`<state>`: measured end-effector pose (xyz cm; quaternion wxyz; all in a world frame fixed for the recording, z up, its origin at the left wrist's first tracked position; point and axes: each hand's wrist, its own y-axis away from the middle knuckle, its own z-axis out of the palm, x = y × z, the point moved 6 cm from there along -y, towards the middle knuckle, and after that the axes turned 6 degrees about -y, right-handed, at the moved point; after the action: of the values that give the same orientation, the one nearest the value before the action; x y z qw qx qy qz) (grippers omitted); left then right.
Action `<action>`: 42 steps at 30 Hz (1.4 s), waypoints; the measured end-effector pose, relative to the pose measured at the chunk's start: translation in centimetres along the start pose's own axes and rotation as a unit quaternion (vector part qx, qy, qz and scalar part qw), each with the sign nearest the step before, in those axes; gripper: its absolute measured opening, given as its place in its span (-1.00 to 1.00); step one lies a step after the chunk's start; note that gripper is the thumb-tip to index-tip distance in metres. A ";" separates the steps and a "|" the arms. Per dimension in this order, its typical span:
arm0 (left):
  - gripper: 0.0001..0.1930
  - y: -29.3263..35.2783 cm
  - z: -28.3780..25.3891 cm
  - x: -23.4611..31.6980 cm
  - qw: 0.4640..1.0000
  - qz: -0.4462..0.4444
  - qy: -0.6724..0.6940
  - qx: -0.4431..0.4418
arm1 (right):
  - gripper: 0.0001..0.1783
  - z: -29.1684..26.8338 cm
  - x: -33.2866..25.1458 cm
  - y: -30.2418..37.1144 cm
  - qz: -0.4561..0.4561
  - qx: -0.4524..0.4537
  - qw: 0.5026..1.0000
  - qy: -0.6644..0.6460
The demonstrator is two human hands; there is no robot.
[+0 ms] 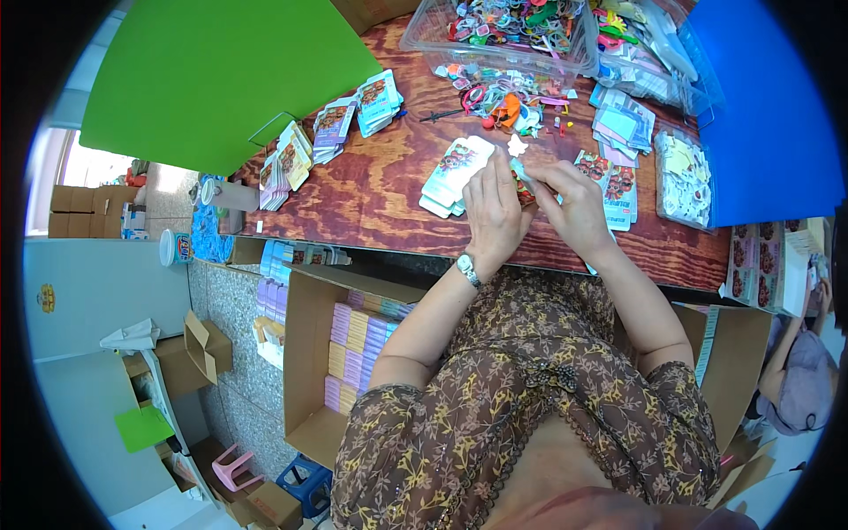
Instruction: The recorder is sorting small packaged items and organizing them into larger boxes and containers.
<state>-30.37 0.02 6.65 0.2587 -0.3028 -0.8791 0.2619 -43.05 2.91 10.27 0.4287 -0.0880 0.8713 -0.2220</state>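
My left hand (495, 208) and my right hand (574, 205) meet over the near part of the wooden table. Between their fingertips shows a small pale-green piece (517, 166), pinched by my right thumb and forefinger. My left fingers are straight and pressed together, partly hiding a small printed item with red on it; its kind is unclear. Left of my left hand lies a stack of printed cards (458, 175). Another group of printed cards (621, 194) is beside my right wrist. A white star-shaped piece (518, 145) lies just beyond my fingertips.
Small coloured trinkets (508, 108) are heaped before a clear plastic bin (499, 60). Fanned card stacks (334, 124) lie at left. A tub of white pieces (684, 181) stands at right, near a blue panel (768, 115). A carton (305, 389) of packs is below the table.
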 end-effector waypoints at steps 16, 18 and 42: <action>0.04 -0.2 -0.1 0.9 0.998 -0.010 -0.050 -0.025 | -0.54 0.7 0.6 2.9 0.053 0.024 0.992 -0.108; 0.02 -0.2 0.2 1.1 0.998 -0.013 -0.057 -0.029 | -0.53 0.7 -0.2 3.2 0.001 0.047 0.997 -0.061; 0.13 0.6 7.8 -12.8 0.940 -0.159 -0.135 -0.269 | -0.52 -3.4 9.0 5.7 -0.039 -0.083 0.986 0.142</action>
<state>-26.17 -10.54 -3.23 0.0843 -0.1794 -0.9801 0.0097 -51.02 5.90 3.08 0.2831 -0.1251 0.9344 -0.1761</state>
